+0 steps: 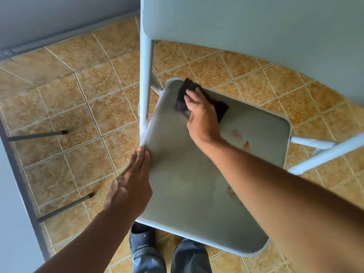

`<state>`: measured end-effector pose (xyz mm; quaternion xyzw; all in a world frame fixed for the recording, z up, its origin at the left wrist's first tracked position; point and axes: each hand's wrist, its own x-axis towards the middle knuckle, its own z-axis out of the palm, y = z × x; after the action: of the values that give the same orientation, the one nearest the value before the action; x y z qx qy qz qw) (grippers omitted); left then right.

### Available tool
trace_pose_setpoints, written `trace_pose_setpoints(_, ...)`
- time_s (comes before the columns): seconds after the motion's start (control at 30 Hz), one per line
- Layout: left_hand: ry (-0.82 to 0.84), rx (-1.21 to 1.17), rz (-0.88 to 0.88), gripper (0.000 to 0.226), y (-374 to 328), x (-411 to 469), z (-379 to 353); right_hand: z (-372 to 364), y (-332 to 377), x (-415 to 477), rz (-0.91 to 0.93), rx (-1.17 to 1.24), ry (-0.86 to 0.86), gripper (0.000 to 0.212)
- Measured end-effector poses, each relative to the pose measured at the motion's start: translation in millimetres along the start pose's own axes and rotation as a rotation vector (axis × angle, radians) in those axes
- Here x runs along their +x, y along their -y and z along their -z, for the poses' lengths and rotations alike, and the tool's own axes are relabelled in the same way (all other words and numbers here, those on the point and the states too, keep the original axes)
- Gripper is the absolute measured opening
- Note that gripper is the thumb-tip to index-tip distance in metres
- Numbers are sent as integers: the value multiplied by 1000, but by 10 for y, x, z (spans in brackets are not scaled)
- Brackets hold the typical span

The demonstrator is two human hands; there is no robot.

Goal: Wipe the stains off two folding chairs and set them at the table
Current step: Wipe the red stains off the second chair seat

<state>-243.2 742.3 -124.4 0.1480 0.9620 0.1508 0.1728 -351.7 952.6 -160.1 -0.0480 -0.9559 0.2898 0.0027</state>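
Left hand (130,184), fingers (140,158) straight, rests against the stained chair seat (197,184) edge; right hand (202,115) presses a dark cloth (183,95) flat-fingered.

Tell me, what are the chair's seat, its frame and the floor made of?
The seat looks like moulded plastic or painted sheet metal: smooth matte grey with a rolled rim; I cannot tell which. The frame seems painted metal tubing, round and pale. The floor looks like ceramic tile: mottled ochre squares with pale grout lines.
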Motion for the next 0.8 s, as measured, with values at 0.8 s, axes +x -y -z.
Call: trace_pose_setpoints(0.8, -92, -91, 49, 62, -45, -45, -164, 261, -252, -725, -32, 11, -20, 57)
